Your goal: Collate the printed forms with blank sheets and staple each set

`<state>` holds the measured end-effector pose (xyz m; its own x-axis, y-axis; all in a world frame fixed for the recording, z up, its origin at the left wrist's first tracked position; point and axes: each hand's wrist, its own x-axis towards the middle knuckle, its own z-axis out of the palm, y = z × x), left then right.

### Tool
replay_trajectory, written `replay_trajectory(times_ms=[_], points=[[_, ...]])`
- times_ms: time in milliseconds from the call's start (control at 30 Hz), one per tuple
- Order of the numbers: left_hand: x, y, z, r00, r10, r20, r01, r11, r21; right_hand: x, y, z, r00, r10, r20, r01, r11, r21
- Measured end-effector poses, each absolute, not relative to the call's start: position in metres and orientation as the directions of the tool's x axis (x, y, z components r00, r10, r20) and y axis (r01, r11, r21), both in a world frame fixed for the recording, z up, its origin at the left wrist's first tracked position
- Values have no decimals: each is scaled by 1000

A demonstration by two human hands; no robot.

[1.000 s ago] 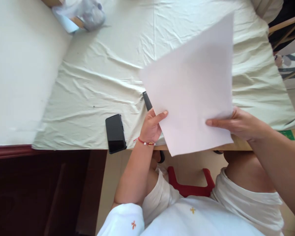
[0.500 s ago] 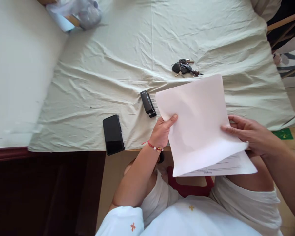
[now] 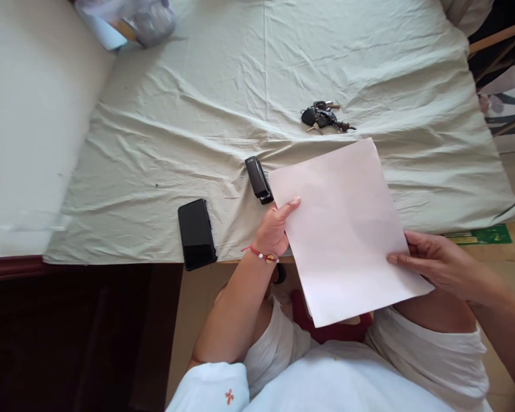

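Note:
A small stack of white paper sheets [image 3: 343,234] is held over my lap and the table's near edge, its upward face blank. My left hand [image 3: 277,226], with a red beaded bracelet at the wrist, grips the left edge, thumb on top and fingers hidden underneath. On the right edge, my right hand [image 3: 433,263] pinches the sheets with its thumb on top. Just beyond my left hand lies a black stapler [image 3: 258,179], close to the paper's upper left corner. How many sheets there are, I cannot tell.
A black phone [image 3: 196,234] lies near the front edge of the cloth-covered table [image 3: 214,103]. Farther back is a bunch of keys [image 3: 324,117]. A plastic bag [image 3: 152,23] sits at the far left by the white wall [image 3: 34,126]. Something green [image 3: 483,234] shows at the right edge.
The top sheet, which was bent up with a printed sheet showing below it, now lies flat and covers it. My right hand has moved down, and the stack has turned slightly.

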<state>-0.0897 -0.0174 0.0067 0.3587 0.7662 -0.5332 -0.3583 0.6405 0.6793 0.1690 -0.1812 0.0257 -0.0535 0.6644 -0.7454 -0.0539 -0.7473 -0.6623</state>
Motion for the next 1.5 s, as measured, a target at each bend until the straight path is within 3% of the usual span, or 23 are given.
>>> replay_trajectory(times_ms=[100,200,233,300,367,400,467,567,667,733,833,1133,1233,1300,1400,1500], points=[[-87,-18,7,308,796,-522,-412,606,680,171,-184,24,-67,674,-736,40,-735,-677],[-81,-20,4,280,825,-490,-428,565,706,176,-182,19,68,740,-669,409,-632,-658],[-80,-21,2,273,838,-472,-430,545,720,176,-179,19,194,778,-598,599,-577,-555],[-77,-23,0,258,859,-442,-430,511,744,173,-171,24,382,871,-310,847,-464,-260],[-75,-25,-2,256,866,-429,-422,500,757,163,-156,35,308,951,-16,946,-308,-101],[-75,-26,-3,263,866,-425,-416,499,760,156,-147,42,218,975,38,974,-216,-67],[-75,-27,-4,283,865,-413,-404,498,767,141,-125,58,93,995,27,995,-93,-25],[-75,-28,-3,306,862,-404,-382,500,777,119,-93,75,-177,976,-128,984,171,-58],[-78,-26,-2,306,857,-413,-384,509,770,107,-76,77,-499,806,-318,865,440,-243],[-80,-24,0,290,860,-420,-409,508,758,105,-77,70,-633,676,-377,772,510,-381],[-85,-20,3,280,860,-426,-434,509,743,109,-89,56,-669,571,-476,742,471,-478],[-85,-26,6,322,846,-425,-427,530,732,102,-91,73,-463,638,-616,885,295,-360],[-79,-30,1,348,836,-425,-376,539,754,82,-75,76,-318,845,-430,943,235,-235],[-75,-31,-3,342,830,-440,-342,546,765,71,-65,72,-252,928,-273,961,205,-188],[-73,-30,-5,328,832,-448,-353,548,759,66,-58,62,-242,944,-224,960,201,-193],[-76,-27,-2,342,827,-447,-382,557,738,71,-58,54,-246,948,-200,940,182,-289]])
